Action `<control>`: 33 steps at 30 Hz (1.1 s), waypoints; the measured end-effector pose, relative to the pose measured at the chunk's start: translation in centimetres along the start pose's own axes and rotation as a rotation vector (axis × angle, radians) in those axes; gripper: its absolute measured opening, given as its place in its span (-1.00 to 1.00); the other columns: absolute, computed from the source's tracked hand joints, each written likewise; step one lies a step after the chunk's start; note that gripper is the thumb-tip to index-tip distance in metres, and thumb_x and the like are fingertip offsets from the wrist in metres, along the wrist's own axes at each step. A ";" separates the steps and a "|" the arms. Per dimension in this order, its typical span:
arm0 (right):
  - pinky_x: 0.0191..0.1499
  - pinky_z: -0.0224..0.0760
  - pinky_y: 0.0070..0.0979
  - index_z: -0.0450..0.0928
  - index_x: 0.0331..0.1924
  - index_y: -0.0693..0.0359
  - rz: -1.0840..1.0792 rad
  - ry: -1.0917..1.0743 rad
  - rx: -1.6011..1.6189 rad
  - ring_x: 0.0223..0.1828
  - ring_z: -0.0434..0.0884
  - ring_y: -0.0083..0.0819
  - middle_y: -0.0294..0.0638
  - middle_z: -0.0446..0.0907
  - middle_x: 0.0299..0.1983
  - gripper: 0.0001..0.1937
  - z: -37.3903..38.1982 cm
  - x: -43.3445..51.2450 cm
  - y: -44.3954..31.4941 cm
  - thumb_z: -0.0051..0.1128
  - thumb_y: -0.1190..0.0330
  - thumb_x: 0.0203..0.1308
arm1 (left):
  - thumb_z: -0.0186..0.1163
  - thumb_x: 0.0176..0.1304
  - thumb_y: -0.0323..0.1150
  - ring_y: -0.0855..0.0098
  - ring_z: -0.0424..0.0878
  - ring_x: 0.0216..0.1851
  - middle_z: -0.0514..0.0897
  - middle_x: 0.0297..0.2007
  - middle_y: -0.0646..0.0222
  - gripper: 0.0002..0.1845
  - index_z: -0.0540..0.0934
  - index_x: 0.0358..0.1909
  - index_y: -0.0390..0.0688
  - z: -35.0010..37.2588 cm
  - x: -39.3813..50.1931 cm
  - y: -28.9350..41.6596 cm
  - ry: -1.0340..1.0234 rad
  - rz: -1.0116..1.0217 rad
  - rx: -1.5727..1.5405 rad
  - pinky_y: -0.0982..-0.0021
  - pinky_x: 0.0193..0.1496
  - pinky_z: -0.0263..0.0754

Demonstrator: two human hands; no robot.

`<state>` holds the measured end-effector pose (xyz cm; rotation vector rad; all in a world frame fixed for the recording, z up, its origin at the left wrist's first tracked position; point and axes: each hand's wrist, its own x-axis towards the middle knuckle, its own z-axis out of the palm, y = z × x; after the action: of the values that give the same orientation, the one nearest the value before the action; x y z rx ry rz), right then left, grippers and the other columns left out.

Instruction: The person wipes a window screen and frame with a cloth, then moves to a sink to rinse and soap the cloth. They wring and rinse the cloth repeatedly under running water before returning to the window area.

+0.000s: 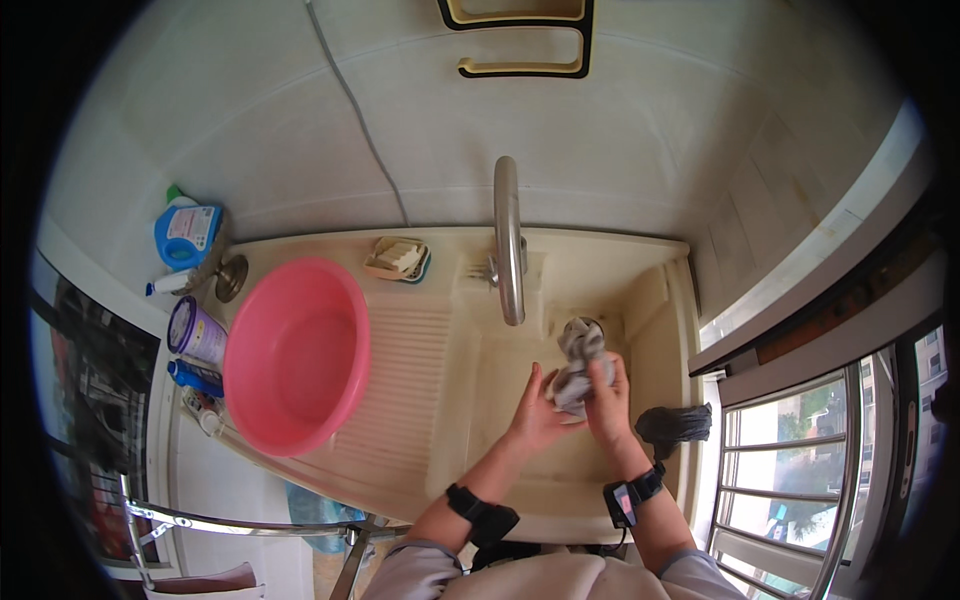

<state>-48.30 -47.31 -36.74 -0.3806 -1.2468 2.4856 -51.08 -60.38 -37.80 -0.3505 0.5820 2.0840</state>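
Over the basin of the cream laundry sink (540,465), my right hand (609,394) grips a bunched, light-grey cloth item (581,356). Its exact kind is hard to tell. My left hand (541,411) is open beside it, thumb raised, with the palm and fingers against the cloth's lower end. Part of those fingers is hidden behind the cloth. Just above the hands, a curved metal faucet (508,240) reaches over the basin; I cannot make out any running water. A dark, crumpled fabric piece (675,424) drapes over the sink's right rim, near my right wrist.
On the ribbed washboard (401,375) side stands a pink plastic basin (300,360). A soap dish (397,259) with soap sits at the back ledge. Along the left are a blue detergent bottle (187,234), a purple-and-white tub (196,330) and a dark-blue bottle (196,377). A barred window (784,457) is at right.
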 end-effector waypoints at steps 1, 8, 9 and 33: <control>-0.16 0.50 -0.52 0.37 -0.16 0.14 0.022 -0.011 -0.212 -0.23 0.56 -0.59 -0.31 0.56 -0.25 -0.77 0.4 -0.9 0.1 0.27 0.38 0.31 | 0.01 0.33 0.32 0.27 0.58 0.08 0.54 0.15 0.35 -0.34 0.42 0.24 0.07 -0.1 0.7 -0.9 -0.231 -0.021 -0.179 0.09 0.15 0.47; -0.15 0.48 -0.24 0.52 -0.29 0.22 -0.460 -0.061 -0.947 -0.28 0.57 -0.13 -0.03 0.58 -0.25 -0.70 0.8 -3.7 1.1 0.45 0.34 -0.04 | -0.09 0.51 -0.19 0.26 0.59 0.08 0.59 0.07 0.18 -0.61 0.38 0.25 -0.12 -3.3 4.7 -2.8 -0.308 0.205 -0.316 0.20 0.19 0.53; -0.13 0.45 -0.21 0.55 -0.27 0.23 -0.491 -0.074 -0.930 -0.23 0.53 -0.08 -0.04 0.58 -0.22 -0.73 0.4 -2.5 1.0 0.40 0.34 -0.01 | -0.10 0.50 -0.23 0.26 0.58 0.09 0.59 0.08 0.19 -0.62 0.39 0.26 -0.11 -3.1 4.4 -3.8 -0.213 0.248 -0.268 0.20 0.19 0.52; -0.19 0.34 -0.24 0.41 -0.46 0.22 -0.644 -0.082 -0.834 -0.26 0.46 -0.07 -0.06 0.51 -0.32 -0.72 -0.7 -4.1 0.6 0.42 0.41 0.01 | -0.16 0.44 0.29 0.35 0.62 -0.09 0.66 -0.12 0.37 -0.38 0.56 -0.04 -0.07 -2.4 4.5 -3.4 -0.492 0.216 -0.165 0.27 -0.02 0.55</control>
<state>-44.39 -48.81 -37.31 -0.0343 -2.0114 1.3884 -50.56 -56.88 -42.77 0.1435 0.1571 2.3198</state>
